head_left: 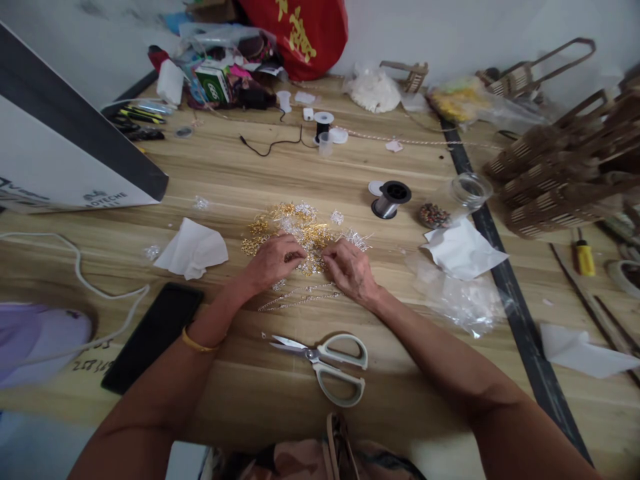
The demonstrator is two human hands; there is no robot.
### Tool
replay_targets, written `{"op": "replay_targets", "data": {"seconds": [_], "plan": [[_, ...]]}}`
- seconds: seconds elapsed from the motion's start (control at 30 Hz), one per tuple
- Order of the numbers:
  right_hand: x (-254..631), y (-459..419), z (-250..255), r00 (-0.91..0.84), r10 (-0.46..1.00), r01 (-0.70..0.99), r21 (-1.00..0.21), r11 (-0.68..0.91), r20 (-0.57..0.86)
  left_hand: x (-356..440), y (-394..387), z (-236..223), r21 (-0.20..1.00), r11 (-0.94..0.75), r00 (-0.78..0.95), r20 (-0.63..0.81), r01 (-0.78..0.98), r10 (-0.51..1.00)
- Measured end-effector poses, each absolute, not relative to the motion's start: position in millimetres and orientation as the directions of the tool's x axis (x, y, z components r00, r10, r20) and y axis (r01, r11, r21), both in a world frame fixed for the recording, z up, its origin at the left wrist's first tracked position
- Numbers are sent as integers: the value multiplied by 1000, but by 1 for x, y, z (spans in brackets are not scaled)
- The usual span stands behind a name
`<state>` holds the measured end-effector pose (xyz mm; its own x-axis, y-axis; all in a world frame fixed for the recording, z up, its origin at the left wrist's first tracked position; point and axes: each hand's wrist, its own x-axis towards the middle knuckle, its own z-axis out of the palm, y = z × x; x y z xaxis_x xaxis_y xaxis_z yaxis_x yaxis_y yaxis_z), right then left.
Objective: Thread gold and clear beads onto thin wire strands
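Observation:
Gold and silver jewellery findings lie in a loose pile on the wooden table. My left hand rests at the pile's near left side, its fingers curled and tips pressed together over the small pieces. From the right, my right hand reaches the same spot with thumb and fingers pinched. Whatever sits between the fingertips of either hand is too small to make out. Thin silver chains lie just in front of the hands. Nearer my body are white-handled scissors, blades slightly apart and pointing left.
A black phone and white paper lie left, beside a large box. To the right stand a wire spool, a bead jar, clear plastic bags and stacked brown baskets. A red bag is behind.

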<state>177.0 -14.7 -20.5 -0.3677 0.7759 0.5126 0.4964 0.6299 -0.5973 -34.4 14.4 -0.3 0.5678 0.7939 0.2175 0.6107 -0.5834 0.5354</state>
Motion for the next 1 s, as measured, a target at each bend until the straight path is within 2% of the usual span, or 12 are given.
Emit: {"op": "replay_targets", "data": {"seconds": [0.2,0.53,0.73,1.0], "plan": [[177,-15,-20,-370,779,504,-595,626,506,-34,12,2,501,-612,638,143,612,756],[176,-15,-21,-360,777,503,-594,628,517,-31,10,-3,480,-660,684,157,577,712],[176,-16,-19,-360,778,511,-589,627,516,-35,14,0,531,-627,641,191,570,744],[177,-15,-21,-361,774,515,-581,631,520,-40,17,6,535,-601,605,195,594,772]]}}
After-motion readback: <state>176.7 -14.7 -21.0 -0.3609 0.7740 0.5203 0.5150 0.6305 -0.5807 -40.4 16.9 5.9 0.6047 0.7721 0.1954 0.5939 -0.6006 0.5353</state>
